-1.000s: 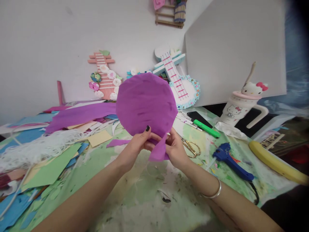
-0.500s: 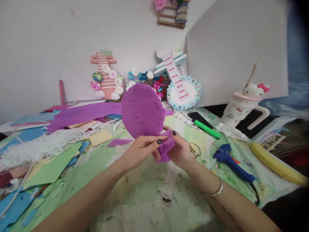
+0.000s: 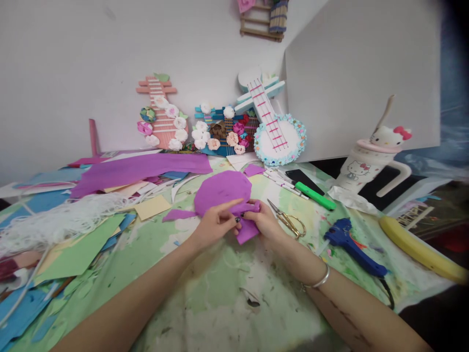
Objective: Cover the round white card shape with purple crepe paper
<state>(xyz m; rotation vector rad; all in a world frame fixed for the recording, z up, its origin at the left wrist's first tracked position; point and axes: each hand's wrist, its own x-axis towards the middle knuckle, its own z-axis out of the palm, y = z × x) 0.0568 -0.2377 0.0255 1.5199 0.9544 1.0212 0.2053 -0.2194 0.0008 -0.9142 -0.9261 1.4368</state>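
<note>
A purple round piece with a narrower folded end lies low over the middle of the table, tilted away from me. My right hand pinches the folded purple part near its right edge. Against the left side of that part is my left hand, its index finger stretched along the purple surface and its other fingers curled at the fold. Gold-handled scissors rest just right of my right hand. A small purple scrap lies left of the round piece.
Purple sheet, white string and green paper lie left. Decorated instrument-shaped crafts stand at the back. A green cutter, blue glue gun, yellow banana-shaped object and white cup are right.
The purple round piece has dropped and tipped away from upright, uncovering flowers behind it. My left index finger has stretched out. More of the scissors shows.
</note>
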